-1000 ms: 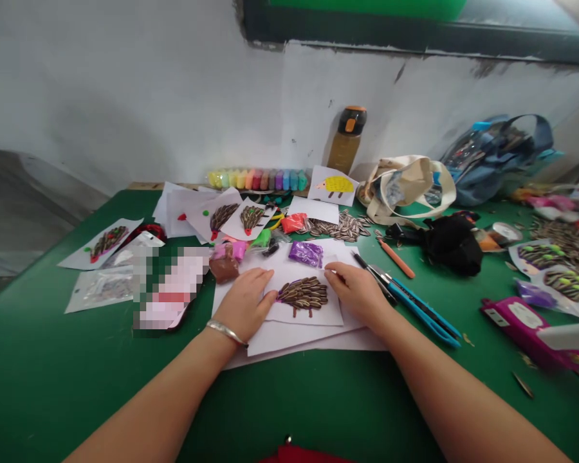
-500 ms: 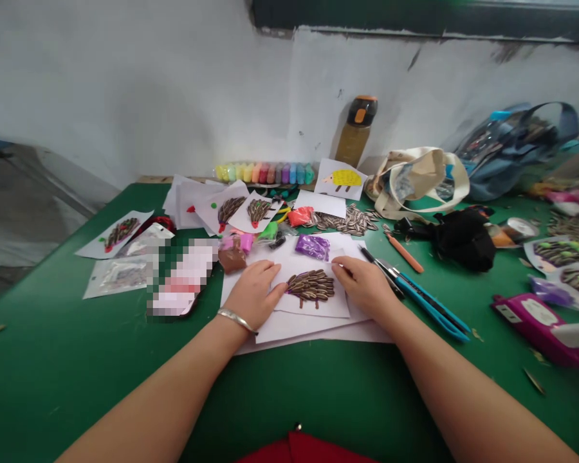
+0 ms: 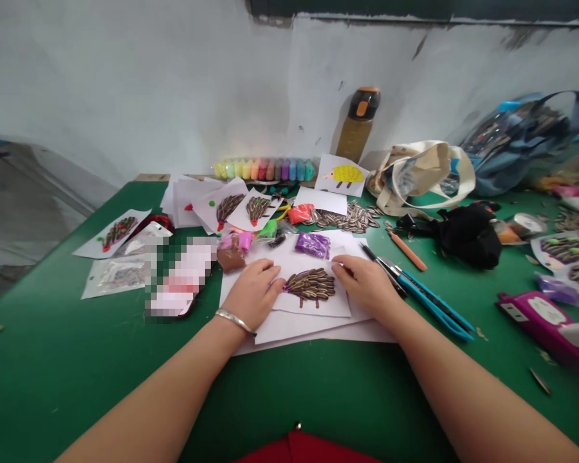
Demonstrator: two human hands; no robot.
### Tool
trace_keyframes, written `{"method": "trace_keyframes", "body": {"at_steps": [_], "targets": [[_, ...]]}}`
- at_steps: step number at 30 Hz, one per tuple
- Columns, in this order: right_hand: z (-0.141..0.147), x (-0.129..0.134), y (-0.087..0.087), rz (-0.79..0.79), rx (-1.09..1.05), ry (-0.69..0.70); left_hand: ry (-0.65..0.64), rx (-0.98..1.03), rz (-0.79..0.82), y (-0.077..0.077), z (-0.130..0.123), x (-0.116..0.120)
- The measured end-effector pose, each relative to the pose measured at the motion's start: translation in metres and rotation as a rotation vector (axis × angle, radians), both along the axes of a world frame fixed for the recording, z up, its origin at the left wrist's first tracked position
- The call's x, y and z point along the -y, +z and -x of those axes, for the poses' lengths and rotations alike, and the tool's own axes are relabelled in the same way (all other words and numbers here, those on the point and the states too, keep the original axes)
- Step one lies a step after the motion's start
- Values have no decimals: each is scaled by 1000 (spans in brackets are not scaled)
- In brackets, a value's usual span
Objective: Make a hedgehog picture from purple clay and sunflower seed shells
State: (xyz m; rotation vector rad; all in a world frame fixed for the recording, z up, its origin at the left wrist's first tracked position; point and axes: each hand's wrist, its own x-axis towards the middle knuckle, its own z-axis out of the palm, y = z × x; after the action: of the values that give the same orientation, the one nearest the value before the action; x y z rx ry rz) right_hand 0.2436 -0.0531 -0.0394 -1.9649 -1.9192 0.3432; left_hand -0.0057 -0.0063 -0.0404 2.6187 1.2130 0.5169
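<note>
A paper sheet with a hedgehog picture (image 3: 311, 284) lies on a stack of white paper (image 3: 289, 329) in front of me. Striped sunflower seeds cover its body, and two brown legs show below. My left hand (image 3: 253, 292) holds the sheet's left side, thumb by the hedgehog's head, partly hiding it. At the right side, my right hand (image 3: 367, 286) grips the edge with curled fingers and thumb. Just beyond the picture are a purple clay packet (image 3: 312, 245) and a brown clay packet (image 3: 231, 254).
A blue utility knife (image 3: 431, 302) and an orange-handled tool (image 3: 408, 249) lie to the right. Loose sunflower seeds (image 3: 350, 218) and finished seed pictures (image 3: 230, 207) sit behind. A phone (image 3: 186, 276) is at left; a bottle (image 3: 359, 125) stands by the wall.
My left thumb has shifted slightly left, showing a little more of the hedgehog's head. The view has moved slightly; both hands stay on the sheet.
</note>
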Motion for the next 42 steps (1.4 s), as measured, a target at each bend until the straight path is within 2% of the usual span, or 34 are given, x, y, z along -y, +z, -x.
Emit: {"method": "trace_keyframes", "body": {"at_steps": [9, 17, 23, 26, 30, 35, 42], "targets": [[-1, 0, 0, -10, -4, 16, 11, -23, -32, -5, -4, 3], [-4, -1, -3, -45, -56, 20, 15, -1, 7, -4, -1, 0], [-5, 8, 5, -111, -101, -45, 9, -4, -14, -5, 0, -1], [1, 17, 12, -143, -95, 57, 7, -4, -25, -7, -1, -1], [11, 25, 19, -52, -82, 171, 4, 6, -37, -8, -1, -1], [16, 23, 16, 13, -37, 172, 4, 4, -38, -7, -1, 0], [12, 21, 16, -28, -41, 157, 4, 3, -32, -6, -1, 0]]}}
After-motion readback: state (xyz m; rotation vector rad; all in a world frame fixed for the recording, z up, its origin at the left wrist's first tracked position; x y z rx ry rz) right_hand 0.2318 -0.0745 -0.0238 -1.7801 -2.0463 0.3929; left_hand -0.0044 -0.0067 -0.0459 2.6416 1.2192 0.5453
